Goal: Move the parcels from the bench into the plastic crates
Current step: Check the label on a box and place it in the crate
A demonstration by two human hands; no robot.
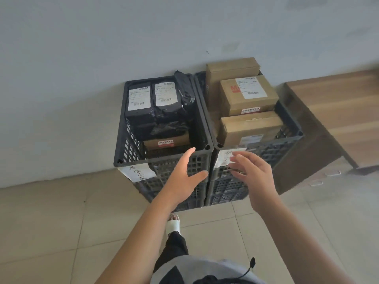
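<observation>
Two black plastic crates stand side by side against the wall. The left crate [123,140] holds black bagged parcels [139,103] with white labels and a small brown box [166,142] lower down. The right crate [287,140] is piled with brown cardboard boxes [248,95], the top ones rising above its rim. My left hand [184,173] hangs open in front of the left crate, holding nothing. In front of the right crate's paper label [223,158], my right hand [254,175] is open with fingers spread and holds nothing.
A wooden bench [338,111] stands to the right of the crates, its visible top bare. Handwritten paper labels hang on both crate fronts. Pale floor tiles [61,222] spread in front. My sandalled foot [173,224] is near the crates' base.
</observation>
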